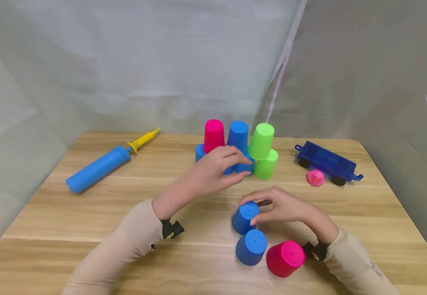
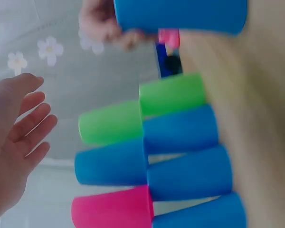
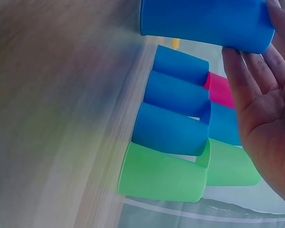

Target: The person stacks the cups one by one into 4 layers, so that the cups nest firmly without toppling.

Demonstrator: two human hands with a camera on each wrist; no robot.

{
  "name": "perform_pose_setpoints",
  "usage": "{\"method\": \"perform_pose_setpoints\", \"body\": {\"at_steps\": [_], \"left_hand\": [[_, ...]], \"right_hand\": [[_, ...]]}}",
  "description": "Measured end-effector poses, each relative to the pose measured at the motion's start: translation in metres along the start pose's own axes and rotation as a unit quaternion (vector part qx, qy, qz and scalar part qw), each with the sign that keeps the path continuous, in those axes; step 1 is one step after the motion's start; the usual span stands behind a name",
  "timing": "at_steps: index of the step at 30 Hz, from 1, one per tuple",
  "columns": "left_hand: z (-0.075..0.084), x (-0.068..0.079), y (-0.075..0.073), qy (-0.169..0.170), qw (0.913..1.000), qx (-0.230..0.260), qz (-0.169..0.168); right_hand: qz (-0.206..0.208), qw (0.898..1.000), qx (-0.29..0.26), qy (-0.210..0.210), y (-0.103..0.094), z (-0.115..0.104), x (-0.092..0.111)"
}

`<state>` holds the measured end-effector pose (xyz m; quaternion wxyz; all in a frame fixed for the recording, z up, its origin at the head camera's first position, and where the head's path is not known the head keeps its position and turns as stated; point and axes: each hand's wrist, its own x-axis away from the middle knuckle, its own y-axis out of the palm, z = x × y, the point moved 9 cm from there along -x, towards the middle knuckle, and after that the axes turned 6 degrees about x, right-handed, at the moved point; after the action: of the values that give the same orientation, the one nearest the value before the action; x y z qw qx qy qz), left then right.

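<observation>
Hands apart. Right hand (image 1: 285, 205) pinches an upturned blue cup (image 1: 242, 222) near its top, beside a second blue cup (image 1: 251, 248), pink cup (image 1: 285, 259) nearby; can't tell whether it touches the bench (image 1: 69, 229). Left hand (image 1: 218, 167), fingers relaxed, holding nothing, hovers before a two-tier cup stack (image 1: 261, 142).

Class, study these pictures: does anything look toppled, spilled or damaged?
Nothing stands out: the cup stack is intact, the nearer pink cup and two blue cups are untoppled, the toy trailer is upright, and no spill or damage shows.
</observation>
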<state>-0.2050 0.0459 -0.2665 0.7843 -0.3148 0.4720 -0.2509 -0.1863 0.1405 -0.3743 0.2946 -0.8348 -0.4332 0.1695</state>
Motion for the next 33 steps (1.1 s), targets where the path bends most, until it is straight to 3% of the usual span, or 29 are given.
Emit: {"method": "perform_pose_setpoints", "body": {"at_steps": [4, 9, 14, 17, 21, 26, 29, 33], "left_hand": [[0.02, 0.023, 0.012, 0.004, 0.9981, 0.059, -0.02], [0.044, 0.044, 0.036, 0.022, 0.988, 0.136, -0.069], [0.061, 0.056, 0.056, 0.054, 0.9812, 0.143, -0.117], [0.061, 0.062, 0.067, 0.032, 0.9715, 0.167, -0.165], [0.058, 0.068, 0.082, -0.029, 0.9537, 0.193, -0.229], [0.057, 0.074, 0.096, -0.067, 0.9409, 0.162, -0.29], [0.056, 0.077, 0.103, -0.075, 0.9351, 0.145, -0.315], [0.055, 0.08, 0.109, -0.088, 0.9322, 0.145, -0.32]], "right_hand": [[0.003, 1.0, 0.009, 0.014, 0.0, 0.002, 0.0], [0.014, 1.0, 0.02, 0.017, 0.0, 0.003, 0.002], [0.02, 0.999, 0.04, 0.0, 0.0, 0.001, 0.001], [0.014, 0.999, 0.048, 0.0, -0.001, -0.001, 0.0], [0.004, 0.998, 0.065, 0.003, -0.001, -0.003, 0.002], [0.001, 0.995, 0.101, -0.013, 0.0, -0.007, 0.002], [0.005, 0.993, 0.114, -0.015, -0.001, -0.006, 0.003], [0.008, 0.993, 0.116, -0.012, 0.001, -0.004, 0.004]]}}
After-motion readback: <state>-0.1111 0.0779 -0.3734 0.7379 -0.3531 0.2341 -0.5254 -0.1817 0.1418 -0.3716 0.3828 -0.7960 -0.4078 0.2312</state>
